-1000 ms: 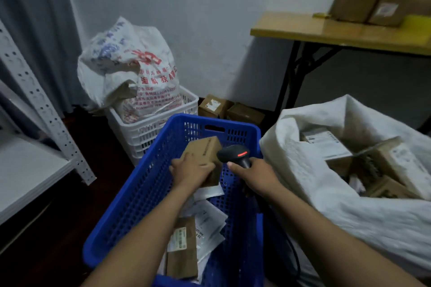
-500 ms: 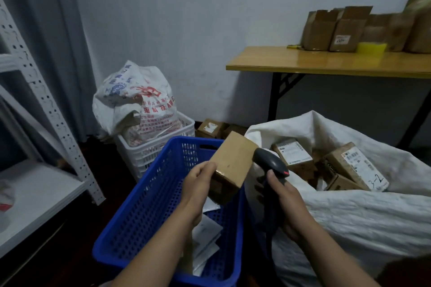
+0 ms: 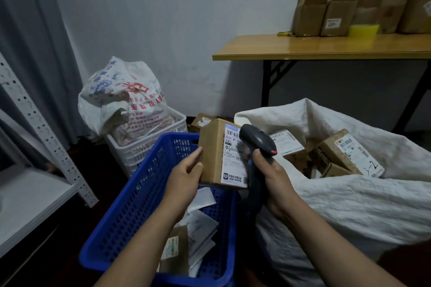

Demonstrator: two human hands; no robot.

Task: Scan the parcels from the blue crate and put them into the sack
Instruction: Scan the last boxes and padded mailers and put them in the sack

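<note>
Scanning, I'd say: left grip (image 3: 186, 178) holds a brown cardboard parcel (image 3: 212, 147), right grip (image 3: 276, 178) a black handheld scanner (image 3: 256, 138); next, probably the white woven sack (image 3: 349, 207).

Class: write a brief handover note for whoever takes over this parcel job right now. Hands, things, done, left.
Left hand grips a cardboard parcel, label facing the scanner. Right hand holds the scanner close to that label. Blue crate: more parcels inside. Sack, to the right: open, several boxes in. Done: those. Left: finish this scan, sack it, then clear the crate.
</note>
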